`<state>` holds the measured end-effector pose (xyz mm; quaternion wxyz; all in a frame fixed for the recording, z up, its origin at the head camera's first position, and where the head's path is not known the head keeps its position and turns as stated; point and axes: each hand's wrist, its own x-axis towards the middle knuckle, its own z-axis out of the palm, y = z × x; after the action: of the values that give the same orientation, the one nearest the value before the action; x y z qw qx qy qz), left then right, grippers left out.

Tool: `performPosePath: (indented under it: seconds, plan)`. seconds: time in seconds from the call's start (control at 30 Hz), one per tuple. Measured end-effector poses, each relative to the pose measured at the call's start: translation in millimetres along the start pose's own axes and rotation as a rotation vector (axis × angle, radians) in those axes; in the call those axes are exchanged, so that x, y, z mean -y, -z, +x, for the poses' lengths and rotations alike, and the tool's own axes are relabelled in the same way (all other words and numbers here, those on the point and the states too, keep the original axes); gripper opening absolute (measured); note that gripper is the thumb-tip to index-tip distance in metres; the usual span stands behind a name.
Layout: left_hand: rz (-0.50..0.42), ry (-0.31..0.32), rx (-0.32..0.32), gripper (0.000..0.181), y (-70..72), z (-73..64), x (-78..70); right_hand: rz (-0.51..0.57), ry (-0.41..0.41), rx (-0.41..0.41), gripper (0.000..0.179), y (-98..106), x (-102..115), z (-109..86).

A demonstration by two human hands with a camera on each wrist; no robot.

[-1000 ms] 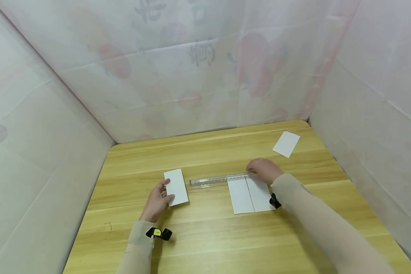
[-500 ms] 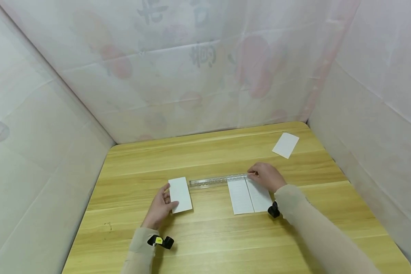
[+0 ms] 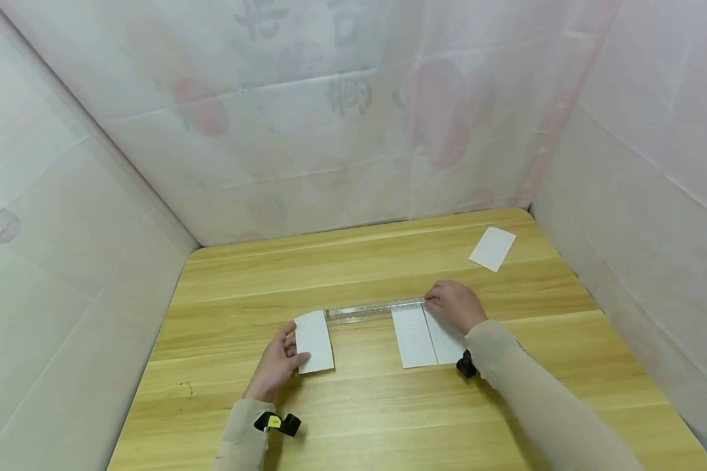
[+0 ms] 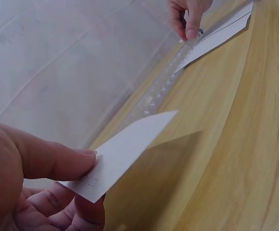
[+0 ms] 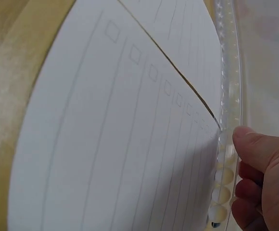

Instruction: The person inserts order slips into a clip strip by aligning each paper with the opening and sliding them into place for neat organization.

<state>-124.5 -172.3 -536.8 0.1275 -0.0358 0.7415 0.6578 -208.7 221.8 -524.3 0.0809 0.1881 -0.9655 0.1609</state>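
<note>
My left hand pinches a white paper card between thumb and fingers. In the left wrist view the card is tilted, a little above the table, with its shadow on the wood. A clear plastic ruler lies crosswise on the table, its left end close to this card's top right corner. At the ruler's right end, my right hand pinches its edge. Below it, two lined cards, a left one and a right one, lie side by side with a thin gap, top edges along the ruler.
One more white card lies askew at the table's back right. The wooden table is enclosed by pale printed curtains at the back and both sides.
My left hand has brought its card toward me and slightly right, down beside the ruler's left end. The right hand has shifted slightly toward me at the ruler; the ruler and the other cards stay put.
</note>
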Motion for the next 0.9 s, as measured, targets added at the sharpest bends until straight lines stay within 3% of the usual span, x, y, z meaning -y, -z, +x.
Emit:
performPosePath:
  seconds: [0.3, 0.6, 0.9]
  plan:
    - [-0.016, -0.001, 0.04, 0.078, 1.7, -6.2, 3.0, -0.021, -0.017, 0.005, 0.012, 2.1, 5.9, -1.3]
    - [-0.056, -0.063, 0.129, 0.074, 6.1, -12.3, -4.5, -0.015, -0.027, 0.028, 0.011, 3.1, 8.6, 0.5]
    - [-0.083, -0.084, 0.189, 0.072, 6.5, -14.8, -6.5, -0.019, -0.022, 0.028, 0.011, 3.8, 10.9, -0.1]
